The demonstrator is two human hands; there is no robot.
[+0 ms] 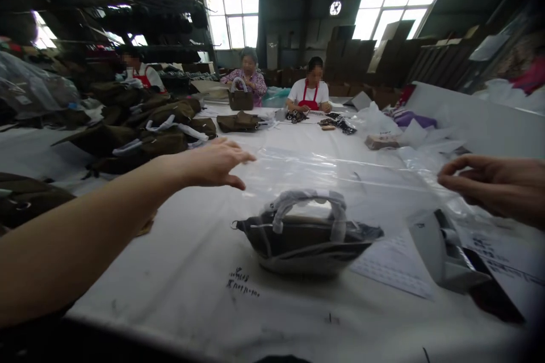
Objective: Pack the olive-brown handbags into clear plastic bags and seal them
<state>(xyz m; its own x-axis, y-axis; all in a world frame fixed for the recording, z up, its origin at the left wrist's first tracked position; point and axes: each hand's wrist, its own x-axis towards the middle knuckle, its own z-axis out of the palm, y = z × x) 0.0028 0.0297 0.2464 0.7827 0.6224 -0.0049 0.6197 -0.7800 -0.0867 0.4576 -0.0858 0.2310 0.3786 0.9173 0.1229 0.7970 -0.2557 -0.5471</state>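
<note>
A: Where are the 2 hands?

B: Above a white tabletop (179,278), the left hand (213,164) is spread, thumb apart from the fingers, beside a stretch of clear plastic film (315,167). Well apart from it, the right hand (496,184) curls its fingers toward its thumb at the film's other end; whether it pinches an edge, I cannot tell.

A: And the handbag?

B: The dark handbag (315,244) sits upright on the tabletop, between the hands but nearer the wearer, its wrapped handles (339,221) raised. Whether film also covers its body is hard to tell. A printed sheet (394,266) lies on the wearer's side of the right hand; brown bags (149,125) heap beyond the left forearm.

A: What makes for good handling here?

B: In my judgement, a light grip on the film's edge with both hands, at 1 even height, so it stays smooth. The handles are best kept upright, and the metal ring (234,225), nearest the left hand, kept from snagging the thin plastic.
</note>
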